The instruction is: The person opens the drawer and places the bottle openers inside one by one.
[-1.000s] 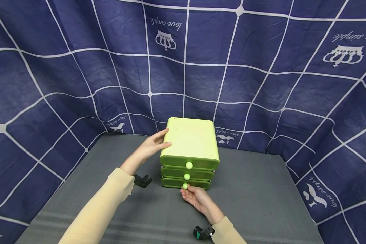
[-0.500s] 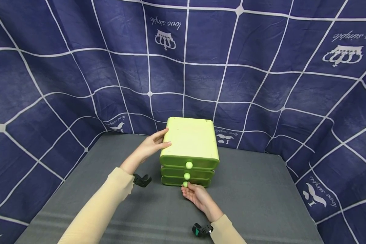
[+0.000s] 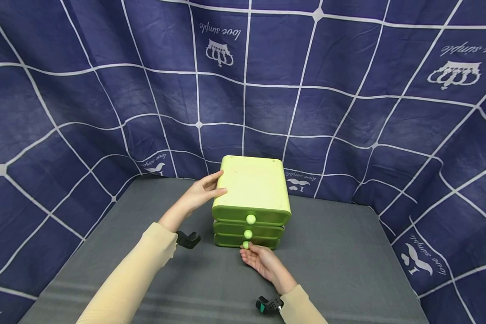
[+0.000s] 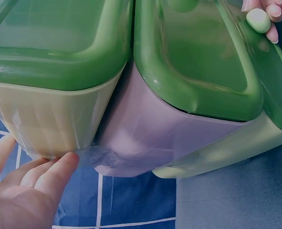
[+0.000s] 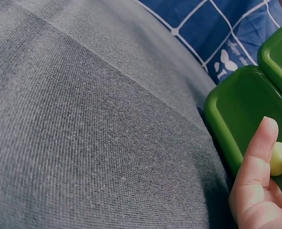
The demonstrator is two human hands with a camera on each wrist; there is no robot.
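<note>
A small three-drawer cabinet [image 3: 253, 182] has a pale yellow-green top and dark green drawer fronts, each with a round light green knob. My left hand [image 3: 200, 193] rests against the cabinet's upper left side, fingers extended. In the left wrist view, the fingertips [image 4: 70, 160] touch the cream side of the top tier, beside a lilac middle tier. At the front, my right hand [image 3: 265, 265] has thumb and finger at the bottom drawer's knob [image 3: 245, 245], pinching it. The right wrist view shows this knob [image 5: 279, 159] between the digits. All three drawers look pushed in.
The cabinet stands on a grey cloth-covered table [image 3: 336, 270]. Behind it and along both sides hangs a navy curtain [image 3: 275, 108] with white grid lines. Black wrist bands [image 3: 269, 305] with camera mounts sit at both wrists.
The bottom drawer has slid slightly inward, its knob moving toward the cabinet with my right hand on it. Over the last half second almost nothing moves. My left hand stays in place.
</note>
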